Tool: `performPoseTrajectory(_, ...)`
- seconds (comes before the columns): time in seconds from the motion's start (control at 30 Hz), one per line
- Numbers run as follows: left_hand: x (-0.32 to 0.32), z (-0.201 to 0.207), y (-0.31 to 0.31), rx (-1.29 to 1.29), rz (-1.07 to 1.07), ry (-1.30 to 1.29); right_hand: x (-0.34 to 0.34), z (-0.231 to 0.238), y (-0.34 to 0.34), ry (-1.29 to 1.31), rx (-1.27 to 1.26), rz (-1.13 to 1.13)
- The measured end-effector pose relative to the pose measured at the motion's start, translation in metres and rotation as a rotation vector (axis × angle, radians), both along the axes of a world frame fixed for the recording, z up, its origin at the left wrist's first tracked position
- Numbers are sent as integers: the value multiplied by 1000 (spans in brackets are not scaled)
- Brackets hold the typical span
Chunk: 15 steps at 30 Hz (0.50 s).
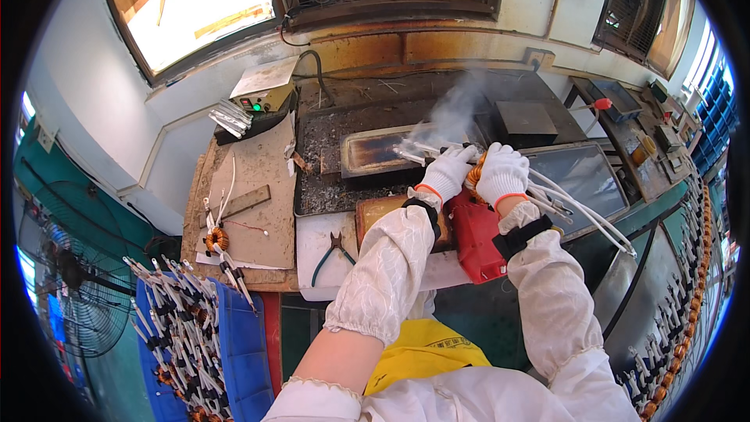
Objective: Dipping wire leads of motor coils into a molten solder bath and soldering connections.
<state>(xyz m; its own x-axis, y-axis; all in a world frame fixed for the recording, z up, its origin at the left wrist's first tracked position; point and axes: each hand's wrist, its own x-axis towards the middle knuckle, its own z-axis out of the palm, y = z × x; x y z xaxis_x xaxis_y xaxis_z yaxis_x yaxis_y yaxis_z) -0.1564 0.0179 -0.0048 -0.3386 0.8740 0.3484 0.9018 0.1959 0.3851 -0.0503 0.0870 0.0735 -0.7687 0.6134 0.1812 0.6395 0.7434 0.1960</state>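
Observation:
Both my hands wear white gloves and are close together at the middle of the bench. Between them is a copper-wound ring coil (473,178) with white-sleeved leads. My left hand (447,173) is closed around the leads on its left side, and my right hand (502,174) grips the coil from the right. The lead ends (414,148) reach over the right part of a rectangular metal pot (358,175), where smoke (457,105) rises. Whether they touch what is in the pot, I cannot tell. More white leads (582,205) stick out to the right, beyond my right hand.
Pliers (334,256) lie before the pot, and a red object (478,244) sits below my hands. Another coil (217,240) rests on cardboard (262,228). A blue bin (244,336) at lower left holds several coils. A control box (266,94) stands behind; a fan (74,273) is far left.

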Motion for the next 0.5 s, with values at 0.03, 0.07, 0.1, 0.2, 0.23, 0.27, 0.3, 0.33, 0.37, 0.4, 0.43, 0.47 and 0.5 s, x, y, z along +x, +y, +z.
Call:
performPoseTrajectory(0.03,0,0,0,0,-1,-1,0,1,0,-4,-2,-1)
performPoseTrajectory(0.07,1,0,0,-1,-7,13,1,2,0,-8,-5,-2)
performPoseTrajectory(0.1,2,2,1,-1,-13,26,1,2,1,-9,-4,-4)
performPoseTrajectory(0.2,3,4,1,-29,-2,-30,2,2,1,-18,7,-10)
performPoseTrajectory(0.23,2,3,0,-29,2,-29,2,4,-2,-24,-2,-2)
performPoseTrajectory(0.27,1,1,-1,-19,13,-34,1,6,-4,-30,-10,6)
performPoseTrajectory(0.3,1,1,0,-7,19,-40,2,5,-3,-30,-10,5)
performPoseTrajectory(0.33,1,0,0,-7,18,-41,1,4,-2,-29,1,9)
performPoseTrajectory(0.37,1,-1,1,-7,9,-12,1,3,-1,-28,12,13)
performPoseTrajectory(0.4,1,1,1,-7,-3,16,2,3,-1,-28,13,10)
performPoseTrajectory(0.43,2,2,2,-7,-6,16,3,4,0,-33,10,9)
performPoseTrajectory(0.47,3,4,2,-19,-12,10,4,4,0,-39,6,7)
performPoseTrajectory(0.5,2,3,1,-33,-13,6,3,4,0,-38,6,9)
